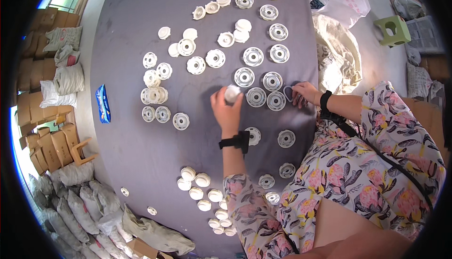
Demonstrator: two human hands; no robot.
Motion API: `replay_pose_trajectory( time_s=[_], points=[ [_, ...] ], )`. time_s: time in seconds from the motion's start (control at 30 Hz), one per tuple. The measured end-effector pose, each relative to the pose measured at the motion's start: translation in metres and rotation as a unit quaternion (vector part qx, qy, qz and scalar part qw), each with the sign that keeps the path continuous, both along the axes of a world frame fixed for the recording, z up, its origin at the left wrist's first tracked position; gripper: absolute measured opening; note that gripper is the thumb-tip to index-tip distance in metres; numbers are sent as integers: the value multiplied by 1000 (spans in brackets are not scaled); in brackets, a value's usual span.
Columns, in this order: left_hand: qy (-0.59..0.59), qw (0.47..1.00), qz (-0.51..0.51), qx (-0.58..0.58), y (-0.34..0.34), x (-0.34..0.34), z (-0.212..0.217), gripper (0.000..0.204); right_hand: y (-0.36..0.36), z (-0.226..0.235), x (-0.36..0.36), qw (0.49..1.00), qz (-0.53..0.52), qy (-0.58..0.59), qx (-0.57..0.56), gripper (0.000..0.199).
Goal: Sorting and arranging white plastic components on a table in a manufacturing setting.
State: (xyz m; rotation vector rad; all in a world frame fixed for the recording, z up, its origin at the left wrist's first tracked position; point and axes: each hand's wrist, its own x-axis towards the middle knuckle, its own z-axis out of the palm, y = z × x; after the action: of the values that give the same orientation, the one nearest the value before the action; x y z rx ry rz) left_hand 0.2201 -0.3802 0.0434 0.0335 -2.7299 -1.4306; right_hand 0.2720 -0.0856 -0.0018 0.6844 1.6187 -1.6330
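My left hand (226,110) pinches a small white round cap (232,93) between thumb and fingers, just above the table. My right hand (305,94) is closed on a thin pale ring (285,91) by the table's right edge. Between the hands lie several round silver-and-white wheel-like parts, among them a lower one (276,101), one beside it (256,97) and an upper one (272,81). Another silver-faced part (253,136) is partly hidden by my left wrist strap.
Loose white parts (187,47) spread over the dark grey table (127,37). White caps (202,180) cluster near my left forearm. A blue packet (103,103) lies at the left edge. An open sack (336,47) and a green stool (393,30) stand right; cartons and sacks (70,212) line the left.
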Motion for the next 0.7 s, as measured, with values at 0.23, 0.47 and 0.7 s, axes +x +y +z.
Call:
replay_pose_trajectory(
  time_s=[0.23, 0.47, 0.7],
  points=[
    [86, 981, -44, -166, 65, -34, -10, 47, 2, 13, -5, 1000, 22, -10, 15, 29],
    [55, 974, 1, -219, 35, -14, -16, 50, -8, 14, -4, 999, 33, -2, 0, 30],
    [-19, 971, 45, -232, -19, 63, -6, 49, -3, 17, -5, 999, 35, 3, 6, 29]
  ],
)
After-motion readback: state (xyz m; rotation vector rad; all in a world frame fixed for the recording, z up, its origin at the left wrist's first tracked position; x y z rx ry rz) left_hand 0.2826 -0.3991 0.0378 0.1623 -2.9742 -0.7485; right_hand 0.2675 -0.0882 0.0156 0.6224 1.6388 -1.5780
